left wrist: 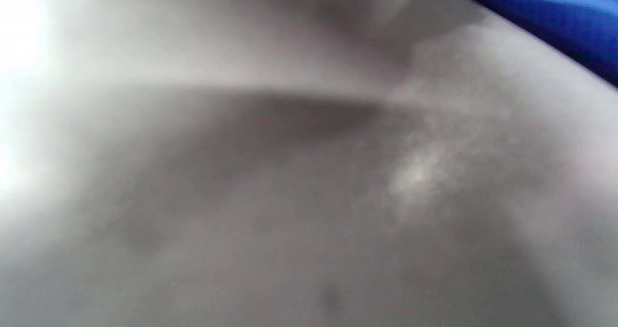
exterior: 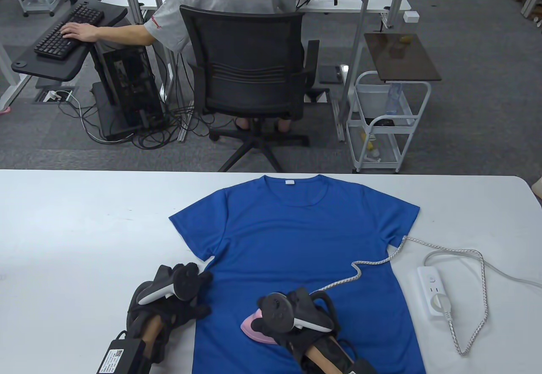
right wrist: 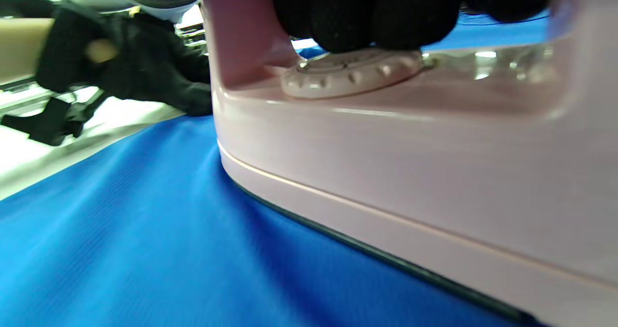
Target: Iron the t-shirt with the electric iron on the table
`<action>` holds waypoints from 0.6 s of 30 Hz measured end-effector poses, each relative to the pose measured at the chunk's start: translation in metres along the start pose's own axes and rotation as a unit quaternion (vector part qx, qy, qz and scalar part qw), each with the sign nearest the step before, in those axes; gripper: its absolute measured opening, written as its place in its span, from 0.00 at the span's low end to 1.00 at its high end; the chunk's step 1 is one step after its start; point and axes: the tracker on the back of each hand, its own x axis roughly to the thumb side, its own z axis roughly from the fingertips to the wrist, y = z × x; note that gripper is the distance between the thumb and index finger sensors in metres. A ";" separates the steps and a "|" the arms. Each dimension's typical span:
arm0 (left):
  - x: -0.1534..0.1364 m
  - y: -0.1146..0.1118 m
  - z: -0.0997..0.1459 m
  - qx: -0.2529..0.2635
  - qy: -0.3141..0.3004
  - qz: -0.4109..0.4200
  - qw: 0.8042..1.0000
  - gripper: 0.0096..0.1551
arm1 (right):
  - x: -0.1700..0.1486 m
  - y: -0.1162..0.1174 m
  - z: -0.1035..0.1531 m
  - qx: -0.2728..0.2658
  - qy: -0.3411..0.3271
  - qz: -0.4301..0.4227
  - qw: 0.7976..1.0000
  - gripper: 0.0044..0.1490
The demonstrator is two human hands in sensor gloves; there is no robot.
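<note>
A blue t-shirt (exterior: 292,238) lies flat on the white table (exterior: 84,221), collar at the far side. My right hand (exterior: 292,314) grips the handle of a pink electric iron (exterior: 254,327) that rests soleplate-down on the shirt's lower part. In the right wrist view my fingers (right wrist: 367,13) wrap the handle above the iron's body (right wrist: 410,158) and dial, with the shirt (right wrist: 145,230) beneath. My left hand (exterior: 178,293) rests flat at the shirt's left edge, fingers touching the cloth. The left wrist view is a blur of table (left wrist: 289,196) with a strip of shirt (left wrist: 569,18).
The iron's braided cord (exterior: 423,247) runs across the shirt's right side to a white power strip (exterior: 434,291) on the table at the right. The table's far edge lies just behind the collar; an office chair (exterior: 250,73) stands beyond it.
</note>
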 end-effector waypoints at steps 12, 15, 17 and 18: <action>0.000 0.000 0.000 0.000 -0.001 0.004 1.000 0.51 | 0.007 0.003 0.010 0.011 -0.016 0.003 1.000 0.42; 0.000 -0.001 0.000 0.000 -0.003 0.007 1.000 0.51 | 0.010 0.002 0.001 -0.003 0.002 0.014 1.000 0.42; 0.000 -0.001 0.000 0.000 -0.004 0.008 1.000 0.51 | 0.010 0.001 -0.007 -0.007 0.015 0.010 1.000 0.43; 0.000 -0.001 0.000 0.000 -0.004 0.008 1.000 0.51 | 0.010 0.001 -0.013 -0.010 0.023 0.008 1.000 0.43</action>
